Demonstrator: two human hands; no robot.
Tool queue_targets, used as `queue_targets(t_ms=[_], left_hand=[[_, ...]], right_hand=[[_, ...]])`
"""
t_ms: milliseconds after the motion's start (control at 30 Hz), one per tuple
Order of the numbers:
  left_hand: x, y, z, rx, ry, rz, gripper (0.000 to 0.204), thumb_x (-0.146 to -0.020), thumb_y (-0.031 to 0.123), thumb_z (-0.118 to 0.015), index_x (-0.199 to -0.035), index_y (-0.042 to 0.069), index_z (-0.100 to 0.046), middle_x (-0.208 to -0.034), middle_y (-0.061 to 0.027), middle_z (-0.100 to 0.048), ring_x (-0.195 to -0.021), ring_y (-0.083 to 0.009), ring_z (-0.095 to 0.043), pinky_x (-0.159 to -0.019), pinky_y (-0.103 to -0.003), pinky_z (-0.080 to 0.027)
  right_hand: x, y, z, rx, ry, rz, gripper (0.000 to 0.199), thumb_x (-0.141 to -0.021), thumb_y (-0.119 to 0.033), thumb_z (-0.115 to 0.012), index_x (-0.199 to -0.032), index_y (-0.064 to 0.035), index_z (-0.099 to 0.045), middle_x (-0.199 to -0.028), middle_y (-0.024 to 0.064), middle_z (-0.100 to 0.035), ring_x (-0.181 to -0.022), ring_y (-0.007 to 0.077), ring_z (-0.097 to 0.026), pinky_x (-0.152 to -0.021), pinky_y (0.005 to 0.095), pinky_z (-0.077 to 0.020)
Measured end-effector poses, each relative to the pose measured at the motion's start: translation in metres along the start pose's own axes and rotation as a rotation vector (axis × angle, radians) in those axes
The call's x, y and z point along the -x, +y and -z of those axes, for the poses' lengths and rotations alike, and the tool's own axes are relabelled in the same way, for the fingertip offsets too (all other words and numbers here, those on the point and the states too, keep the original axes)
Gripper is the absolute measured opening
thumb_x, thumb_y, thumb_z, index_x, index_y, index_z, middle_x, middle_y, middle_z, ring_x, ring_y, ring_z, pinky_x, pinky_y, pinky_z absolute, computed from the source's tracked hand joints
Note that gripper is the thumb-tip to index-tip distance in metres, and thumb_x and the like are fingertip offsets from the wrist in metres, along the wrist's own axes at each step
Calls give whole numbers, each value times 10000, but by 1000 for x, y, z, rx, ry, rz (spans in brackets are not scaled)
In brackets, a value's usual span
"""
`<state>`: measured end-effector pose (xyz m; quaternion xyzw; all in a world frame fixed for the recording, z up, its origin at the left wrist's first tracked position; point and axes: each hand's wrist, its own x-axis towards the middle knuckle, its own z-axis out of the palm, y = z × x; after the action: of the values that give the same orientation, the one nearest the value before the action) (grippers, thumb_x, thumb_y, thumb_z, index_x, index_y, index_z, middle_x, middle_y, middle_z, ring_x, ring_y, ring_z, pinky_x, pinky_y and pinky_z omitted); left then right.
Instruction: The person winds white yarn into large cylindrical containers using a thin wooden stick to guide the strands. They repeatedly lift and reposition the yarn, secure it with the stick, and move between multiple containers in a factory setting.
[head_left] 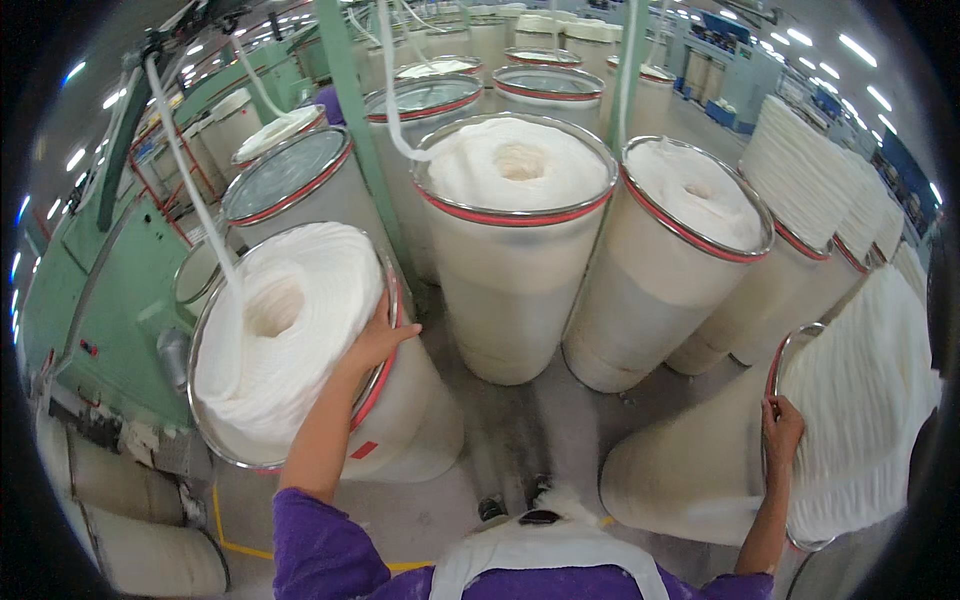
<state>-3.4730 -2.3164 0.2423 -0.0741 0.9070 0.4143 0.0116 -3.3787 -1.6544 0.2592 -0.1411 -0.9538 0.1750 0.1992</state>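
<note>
My left hand [376, 338] holds the metal rim of a tall, pale sliver can [415, 425] at the left, its fingers over the inner edge beside the coiled white sliver [340, 265] and its thumb outside. That coil has a hole in its middle, and a strand runs up from it. At the right, my right hand [783, 428] grips the red-banded rim of a second sliver can [690, 455], which looks tilted. White sliver [860, 400] rises high above this can's rim. The fingertips of both hands are partly hidden.
Two full cans [505, 290] [650, 300] stand ahead, with more cans behind. A green machine [110, 300] is at the left, and green posts [362, 130] rise between cans. Cans [160, 555] lie at the lower left near a yellow floor line [245, 549].
</note>
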Motion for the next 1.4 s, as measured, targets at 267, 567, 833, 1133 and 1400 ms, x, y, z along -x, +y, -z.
queue_targets(t_ms=[267,567,833,1133,1400], left_hand=[[3,-2,-10,-302,194,-235,742,-808,71,-621,-1460,-23,-280,-1489,-204,-348,-1378,-318,-339,-1134,-377,-267],[155,-17,-263,-884,-541,-597,709,-771,291,-749,-1360,20,-462,-1524,-218,-276,-1350,-371,-357,-1077,-456,-343],[292,-27,-521,-1077,-1184,-182,702,-829,471,-677,-1363,60,-480,-1424,-201,-426,-1267,-363,-462,-1028,-455,-409],[390,48,-775,-574,-1372,-90,531,-829,341,-657,-1237,6,-600,-1139,-165,-659,-967,-273,-639,-826,-386,-504],[407,211,-1039,-525,-1516,-262,489,-836,376,-620,-1183,32,-639,-1049,-151,-689,-933,-298,-651,-793,-418,-510]], right_hand=[[-7,16,-10,35,28,130,203,-843,-245,-660,-909,-53,-666,-835,161,-659,-752,347,-643,-658,414,-497],[158,-2,-12,-186,-413,585,194,-868,-276,-557,-866,-88,-606,-816,101,-639,-769,335,-644,-642,458,-515],[363,271,93,-71,-675,0,243,-863,-297,-592,-988,-97,-650,-889,136,-671,-831,346,-652,-700,484,-510],[394,508,228,-138,-357,-428,292,-856,-283,-617,-1095,-124,-670,-1005,129,-690,-901,355,-656,-770,471,-518],[369,756,229,8,-630,-709,357,-855,-385,-617,-1156,-198,-659,-1063,143,-683,-965,337,-652,-834,475,-503]])
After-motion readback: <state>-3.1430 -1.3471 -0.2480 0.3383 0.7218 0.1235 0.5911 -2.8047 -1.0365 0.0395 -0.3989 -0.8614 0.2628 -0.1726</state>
